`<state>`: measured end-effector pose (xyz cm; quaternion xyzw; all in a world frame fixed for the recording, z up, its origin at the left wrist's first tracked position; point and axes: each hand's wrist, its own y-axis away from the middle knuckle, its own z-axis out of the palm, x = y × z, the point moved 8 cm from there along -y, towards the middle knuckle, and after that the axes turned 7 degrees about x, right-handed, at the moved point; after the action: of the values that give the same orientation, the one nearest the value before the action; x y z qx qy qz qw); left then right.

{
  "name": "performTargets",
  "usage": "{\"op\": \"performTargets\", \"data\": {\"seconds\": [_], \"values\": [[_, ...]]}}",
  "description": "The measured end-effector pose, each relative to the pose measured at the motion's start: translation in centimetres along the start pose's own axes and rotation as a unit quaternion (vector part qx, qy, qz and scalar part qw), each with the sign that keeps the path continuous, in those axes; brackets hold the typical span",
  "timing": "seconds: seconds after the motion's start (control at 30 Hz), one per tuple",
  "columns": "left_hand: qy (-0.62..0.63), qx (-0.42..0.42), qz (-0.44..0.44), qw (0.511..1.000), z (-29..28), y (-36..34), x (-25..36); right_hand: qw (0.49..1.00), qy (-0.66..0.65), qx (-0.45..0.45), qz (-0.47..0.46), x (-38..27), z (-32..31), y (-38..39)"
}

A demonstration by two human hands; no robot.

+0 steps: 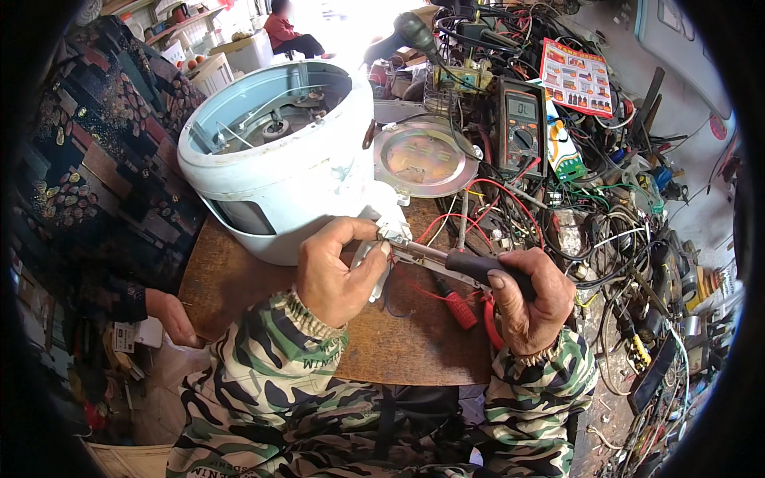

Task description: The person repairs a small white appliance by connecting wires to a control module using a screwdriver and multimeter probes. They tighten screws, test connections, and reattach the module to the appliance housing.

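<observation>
Near the middle, my left hand (pixel 331 267) pinches a small white plastic part (pixel 392 225) with thin wires between thumb and forefinger. My right hand (pixel 532 299) is wrapped around a black-handled tool (pixel 470 264) with a metal shaft. Its shaft points left, and the tip reaches the white part beside my left fingertips; the exact contact is hidden. Just behind my left hand stands a round white appliance tub (pixel 279 199), open at the top. Below the shaft, a red-handled screwdriver (pixel 458 308) lies on the wooden table (pixel 390 350), close to red-handled pliers (pixel 491 319).
Behind the tool lies a round metal plate (pixel 422 159). A multimeter (pixel 522 123) with red leads stands at the back right, amid tangled cables (pixel 613 239) and parts. At left, another person's hand (pixel 171 317) hangs by the table edge; someone in red (pixel 283 32) sits farther back.
</observation>
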<state>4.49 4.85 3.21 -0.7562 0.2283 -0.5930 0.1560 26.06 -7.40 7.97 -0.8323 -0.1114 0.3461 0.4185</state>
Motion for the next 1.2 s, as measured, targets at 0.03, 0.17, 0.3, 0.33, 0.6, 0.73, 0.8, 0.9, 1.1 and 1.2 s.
{"op": "performTargets", "data": {"seconds": [0.03,0.17,0.3,0.33,0.6,0.73,0.8,0.9,1.1,1.2], "values": [[-0.008,-0.013,0.002,1.000,0.2,0.0,0.3,1.000,0.008,-0.008,0.019,0.3,0.0,0.1],[0.029,0.024,-0.007,0.999,-0.1,0.2,-0.9,0.997,-0.070,0.007,0.026,-0.2,-0.1,-0.5],[-0.019,-0.001,0.047,0.999,0.0,0.2,0.7,0.981,-0.082,0.017,0.174,1.7,-0.1,0.0],[-0.037,-0.015,0.061,0.997,0.3,0.2,1.1,0.986,-0.105,0.060,0.116,1.1,-0.1,-0.6],[0.033,0.020,0.010,0.999,-0.1,0.2,-0.3,0.991,-0.102,0.051,0.072,0.9,-0.1,-0.4],[0.001,0.014,0.061,0.998,0.0,0.0,0.5,0.989,-0.112,0.063,0.076,1.1,-0.5,-0.2],[0.013,0.014,0.038,0.999,0.0,0.2,0.3,0.992,-0.062,-0.014,0.111,1.8,0.0,0.7],[0.014,0.016,0.036,0.999,0.0,0.1,0.1,0.992,-0.096,0.075,0.043,0.2,-0.4,-0.9],[0.020,0.021,0.023,0.999,-0.1,0.2,-0.2,0.992,-0.050,0.030,0.110,1.2,-0.3,-0.2],[0.011,0.020,0.038,0.999,-0.1,0.0,-0.1,0.985,-0.102,0.102,0.096,0.5,-0.3,-0.8]]}}
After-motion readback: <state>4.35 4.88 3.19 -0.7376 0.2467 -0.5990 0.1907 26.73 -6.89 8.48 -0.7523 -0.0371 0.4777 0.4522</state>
